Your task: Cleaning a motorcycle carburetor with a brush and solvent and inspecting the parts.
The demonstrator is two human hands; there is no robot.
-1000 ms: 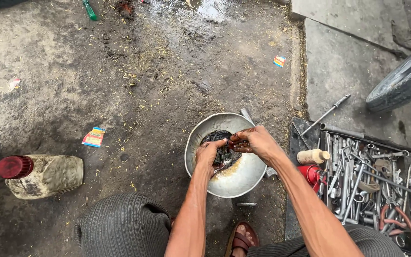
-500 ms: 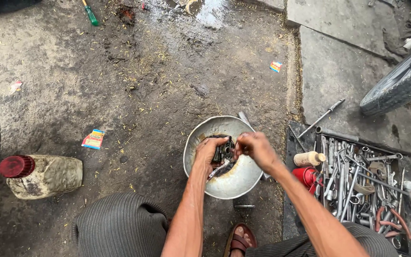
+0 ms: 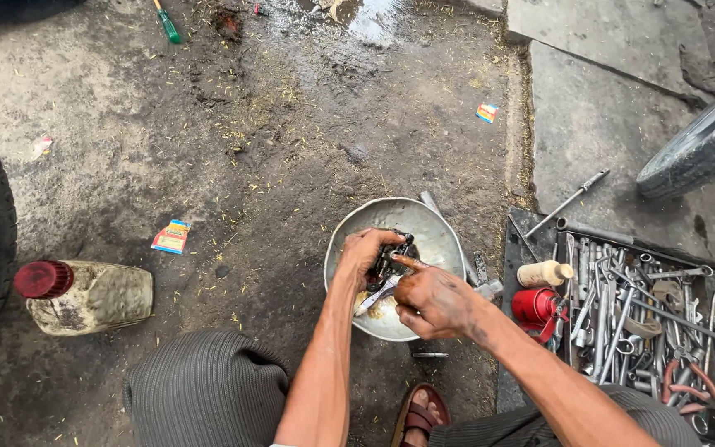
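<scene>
Over the metal bowl (image 3: 424,219) the left hand (image 3: 363,252) grasps a dark greasy part (image 3: 395,255) — the right hand (image 3: 428,300), loosely curled, points its index finger at it.

Silver metal bowl (image 3: 432,223), red-capped grimy jug (image 3: 84,296), grey ribbed cloth (image 3: 204,385).

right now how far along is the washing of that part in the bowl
Set up looks done: bowl on the ground, tool tray open beside it. In hand: left hand grips a dark greasy part over the bowl, right hand works at it with one finger out. The part looks black and oily, so cleaning seems unfinished.
</scene>
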